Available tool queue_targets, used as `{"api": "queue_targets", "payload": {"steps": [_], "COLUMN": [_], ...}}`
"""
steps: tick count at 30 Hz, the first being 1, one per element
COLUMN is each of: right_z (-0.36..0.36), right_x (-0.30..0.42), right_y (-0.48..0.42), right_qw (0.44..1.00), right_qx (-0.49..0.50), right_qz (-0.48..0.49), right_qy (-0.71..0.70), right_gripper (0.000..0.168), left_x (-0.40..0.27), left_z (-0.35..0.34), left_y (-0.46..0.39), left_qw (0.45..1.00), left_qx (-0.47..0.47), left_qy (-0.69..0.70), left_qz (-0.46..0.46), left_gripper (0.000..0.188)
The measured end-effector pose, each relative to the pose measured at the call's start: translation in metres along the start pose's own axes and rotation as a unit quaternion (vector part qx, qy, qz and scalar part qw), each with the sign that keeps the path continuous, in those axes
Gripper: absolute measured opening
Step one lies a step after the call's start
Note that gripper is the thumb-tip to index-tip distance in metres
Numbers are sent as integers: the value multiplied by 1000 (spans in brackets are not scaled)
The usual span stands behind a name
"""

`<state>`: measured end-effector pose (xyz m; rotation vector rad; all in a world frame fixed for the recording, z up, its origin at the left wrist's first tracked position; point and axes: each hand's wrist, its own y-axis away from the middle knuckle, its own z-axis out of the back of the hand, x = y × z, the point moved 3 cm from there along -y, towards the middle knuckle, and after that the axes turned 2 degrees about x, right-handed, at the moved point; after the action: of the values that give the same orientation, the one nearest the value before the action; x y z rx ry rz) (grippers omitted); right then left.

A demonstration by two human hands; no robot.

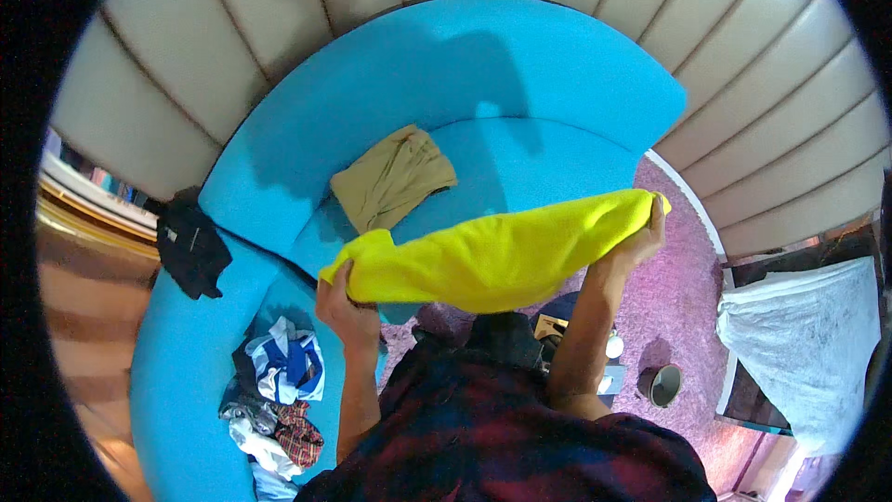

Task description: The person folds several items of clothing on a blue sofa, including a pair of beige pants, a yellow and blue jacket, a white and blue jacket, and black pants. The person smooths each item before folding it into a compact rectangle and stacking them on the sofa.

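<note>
A bright yellow cloth garment (488, 258) is stretched between my two hands, folded into a long band above my lap. My left hand (345, 300) grips its left end, and my right hand (644, 237) pinches its right end, held a little higher in the view. Just beyond the garment, a folded khaki-coloured garment (394, 178) lies on the seat of the blue sofa (557, 160). Which kind of garment either one is, I cannot tell.
Several crumpled clothes (279, 397) lie on the sofa at the lower left, and a black garment (191, 244) hangs over its left part. A round container (662, 385) stands on the purple carpet (686, 293) at right, near a white cloth (808, 341).
</note>
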<state>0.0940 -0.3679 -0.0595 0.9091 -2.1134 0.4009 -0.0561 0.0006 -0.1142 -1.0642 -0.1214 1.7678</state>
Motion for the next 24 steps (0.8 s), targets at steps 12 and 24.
{"api": "queue_targets", "payload": {"steps": [12, 24], "right_z": [92, 107], "right_x": [-20, -269], "right_y": [-180, -500], "right_qw": [976, 981], "right_qx": [-124, -91], "right_qz": [92, -79], "right_qy": [151, 153], "right_gripper": [29, 6], "left_x": [-81, -117], "left_z": [-183, -548], "left_y": [20, -107], "left_qw": [979, 962], "left_qx": [31, 180], "left_qy": [153, 39], "left_qz": [129, 201], "left_gripper": [24, 32]}}
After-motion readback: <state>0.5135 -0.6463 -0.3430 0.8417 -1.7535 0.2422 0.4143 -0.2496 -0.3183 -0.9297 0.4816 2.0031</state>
